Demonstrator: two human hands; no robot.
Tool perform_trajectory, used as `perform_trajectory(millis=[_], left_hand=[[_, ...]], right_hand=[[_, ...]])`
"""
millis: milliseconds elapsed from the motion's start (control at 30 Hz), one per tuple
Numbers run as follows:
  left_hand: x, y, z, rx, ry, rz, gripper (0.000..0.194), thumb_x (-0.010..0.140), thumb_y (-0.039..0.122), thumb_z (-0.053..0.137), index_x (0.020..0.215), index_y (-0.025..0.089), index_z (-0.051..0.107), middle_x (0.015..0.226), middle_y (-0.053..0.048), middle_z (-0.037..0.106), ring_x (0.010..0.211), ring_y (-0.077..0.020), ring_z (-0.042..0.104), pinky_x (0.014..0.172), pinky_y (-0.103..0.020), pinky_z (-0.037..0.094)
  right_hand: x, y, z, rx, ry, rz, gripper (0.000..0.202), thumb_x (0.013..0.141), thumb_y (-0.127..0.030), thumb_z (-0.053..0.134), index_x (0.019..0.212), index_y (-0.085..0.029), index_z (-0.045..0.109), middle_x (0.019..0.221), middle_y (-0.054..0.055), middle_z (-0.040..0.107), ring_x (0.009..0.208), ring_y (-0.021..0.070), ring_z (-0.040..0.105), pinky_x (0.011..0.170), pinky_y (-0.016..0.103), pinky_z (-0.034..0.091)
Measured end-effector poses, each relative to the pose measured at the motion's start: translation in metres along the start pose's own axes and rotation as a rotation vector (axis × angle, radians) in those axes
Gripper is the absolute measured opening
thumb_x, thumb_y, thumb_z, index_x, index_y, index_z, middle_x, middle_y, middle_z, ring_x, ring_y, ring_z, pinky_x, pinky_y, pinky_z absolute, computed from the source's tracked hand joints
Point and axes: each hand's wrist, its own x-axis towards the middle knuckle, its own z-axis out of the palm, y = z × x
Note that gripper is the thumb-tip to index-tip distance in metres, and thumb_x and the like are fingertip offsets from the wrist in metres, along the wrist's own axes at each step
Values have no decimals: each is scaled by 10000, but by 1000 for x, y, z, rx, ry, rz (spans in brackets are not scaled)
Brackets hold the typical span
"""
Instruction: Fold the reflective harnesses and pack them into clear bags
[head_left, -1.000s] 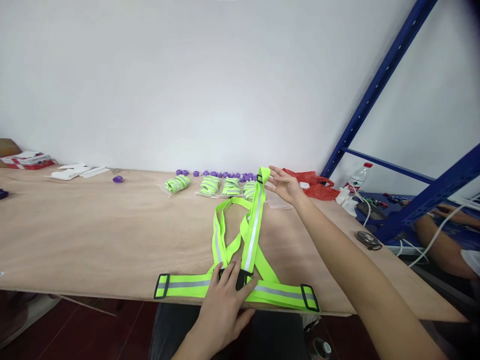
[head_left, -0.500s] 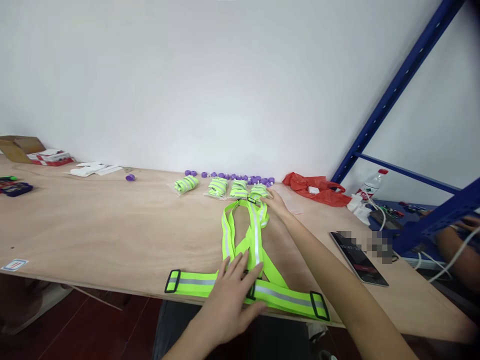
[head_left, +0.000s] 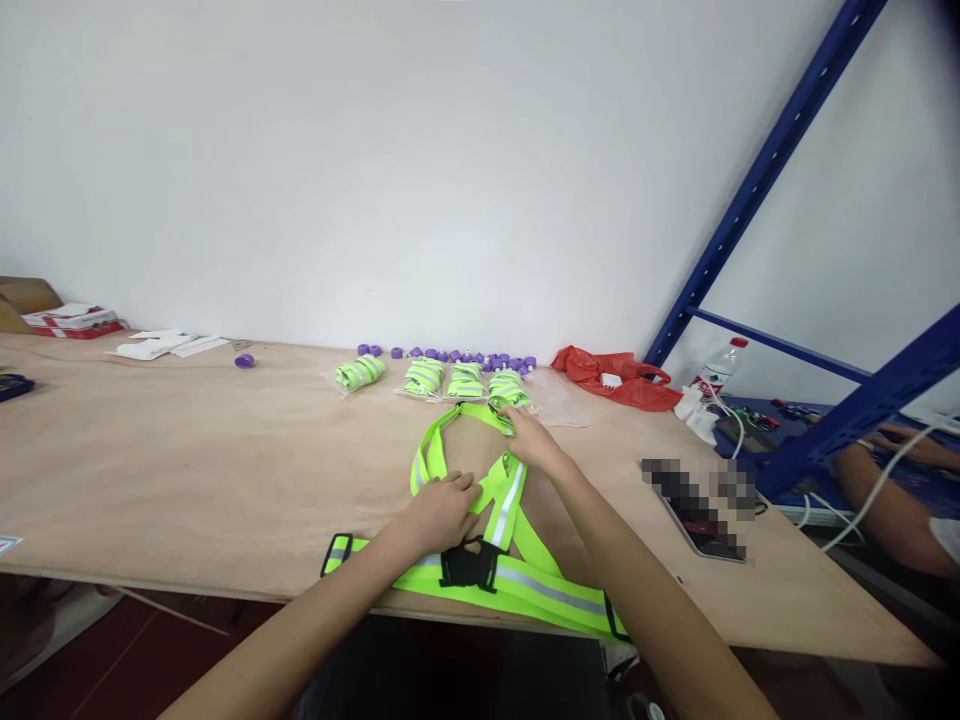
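A neon-yellow reflective vest (head_left: 504,508) made of straps with grey stripes lies on the table in front of me, its waist belt along the near edge. Black buckles sit at the belt ends, and a black joining piece (head_left: 469,566) is in the middle. My left hand (head_left: 446,510) is closed, its fingers curled around the left shoulder strap where the straps meet. Farther up, my right hand (head_left: 531,440) pinches the right shoulder strap near its top; its fingertips are partly hidden. Several bagged, rolled yellow vests (head_left: 424,378) lie just beyond.
Several purple rolls (head_left: 495,361) line the wall behind the bags. To the right are a red plastic bag (head_left: 611,376), a phone (head_left: 697,520), a bottle (head_left: 721,365) and a blue metal frame (head_left: 757,210). Another person's arm (head_left: 885,500) shows beyond it. White papers (head_left: 161,345) lie left.
My left hand has moved from lying spread over the belt's centre up to the strap. My right hand has come slightly nearer with the strap, which now bends. The view has shifted slightly right.
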Motion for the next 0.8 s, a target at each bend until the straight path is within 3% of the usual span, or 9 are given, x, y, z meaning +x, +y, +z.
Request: perform_trajectory(millis=[133,233,367,467,633,800], left_hand=[[2,3,-3,61,-37,-172,322,940,372,522,1133,139,632,1162,-181,637,1090,-347,613,883,-460,518],[23,5,-7,-55,-9,-266,397,894,452,573,1107,129,661,1162,-193,652,1122,-373,603,947,-481,475],[59,-1,-1,-170,-14,-323,418,822,389,648,1148,127,658,1145,-175,693,1087,-341,641,888,-390,499],[72,-8,3,-255,-40,-327,317,829,352,630,1063,150,696,1082,-125,735,992,-285,681,794,-308,508],[63,-29,-8,-311,-59,-408,337,926,325,445,839,120,699,873,-121,740,823,-250,690,688,-291,492],[48,-49,-18,-335,-177,-545,324,877,278,441,683,117,645,606,-102,659,521,-216,637,507,-285,466]], right_hand=[[-11,19,-5,137,111,-41,610,644,-5,476,1199,-205,634,1283,85,620,1247,236,548,1068,345,412],[-16,26,4,261,242,-4,574,704,-67,448,1240,-200,607,1305,81,630,1248,231,558,1084,380,415],[-19,34,14,390,382,71,423,811,-225,464,1204,-181,615,1255,101,671,1190,255,603,1046,411,457],[-21,42,16,465,454,120,373,844,-329,476,1146,-183,640,1200,110,699,1147,269,627,980,401,509],[-20,55,19,611,531,234,405,865,-416,472,1159,-182,621,1163,127,696,1104,298,648,833,409,593],[-18,59,27,762,509,276,405,853,-410,484,1178,-190,583,1155,117,673,1027,274,684,718,380,633]])
